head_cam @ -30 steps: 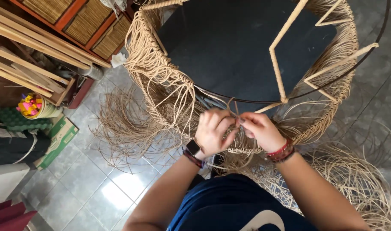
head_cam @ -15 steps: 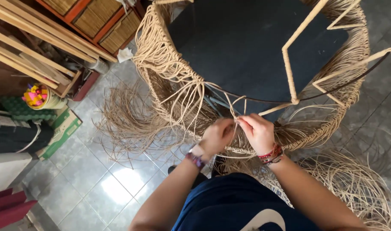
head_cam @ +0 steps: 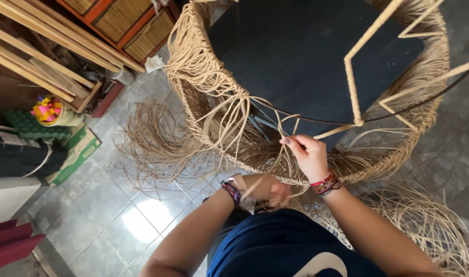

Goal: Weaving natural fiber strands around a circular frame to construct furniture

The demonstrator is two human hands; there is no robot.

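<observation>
Largest before us is the round woven basket frame (head_cam: pixel 316 77), its dark panel facing up and its rim wrapped in pale fibre; it fills the far right of the scene, standing on the grey tiled floor (head_cam: pixel 116 220). Loose fibre strands (head_cam: pixel 157 143) fan out from its left side over the tiles, and more lie heaped at the near right. At the far left we see long wooden slats (head_cam: pixel 44 46) leaning across a cabinet with woven panels (head_cam: pixel 131 25), and below them a small pot of bright flowers (head_cam: pixel 52 112) above a green box (head_cam: pixel 72 154).

Our right hand (head_cam: pixel 309 154) is raised at the near rim of the frame, fingers pinched narrowly on a few cords (head_cam: pixel 285 125) that rise from the weave. Our left hand (head_cam: pixel 265 190) sits lower and nearer to us, closed on a strand that runs up toward the right hand; it is blurred, so we cannot tell the finger positions exactly
</observation>
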